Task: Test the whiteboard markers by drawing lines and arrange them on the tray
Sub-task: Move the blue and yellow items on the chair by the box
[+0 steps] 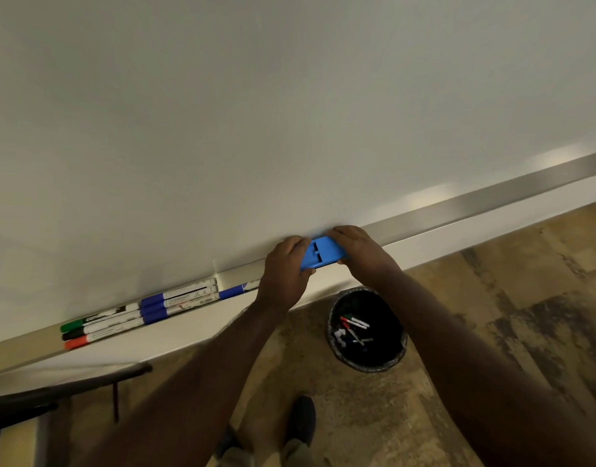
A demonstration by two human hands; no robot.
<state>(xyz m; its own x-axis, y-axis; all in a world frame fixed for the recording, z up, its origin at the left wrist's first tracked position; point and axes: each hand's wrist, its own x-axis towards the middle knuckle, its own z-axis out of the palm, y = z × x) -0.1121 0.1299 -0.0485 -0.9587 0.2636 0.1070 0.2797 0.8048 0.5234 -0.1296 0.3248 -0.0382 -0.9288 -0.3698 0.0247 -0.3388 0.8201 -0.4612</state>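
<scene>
Markers lie in rows on the tray, at its left part, parallel to the board edge. Largest in view is the whiteboard, blank and pale, filling the upper frame. Below it runs the tray, a long metal ledge slanting up from lower left to upper right, its right stretch bare and reflecting light. The floor below is mottled brown. Two bare forearms reach up from the bottom edge toward the tray.

A round black bin stands on the floor under the tray, just right of the left forearm; several discarded markers lie inside it. A dark chair frame shows at lower left, and a dark shoe at bottom centre.

On the tray, a blue eraser sits between the hands. The left hand is curled over its left end, thumb below and fingers above. The right hand is closed on its right end in the same manner. Both hands grip the eraser at the tray's middle.

The markers group as follows: green-capped, black-capped and red-capped at far left, side by side; three blue-capped just right of them, touching one another; a seventh, blue, lies alone nearer the left hand, its far end hidden behind the wrist.
</scene>
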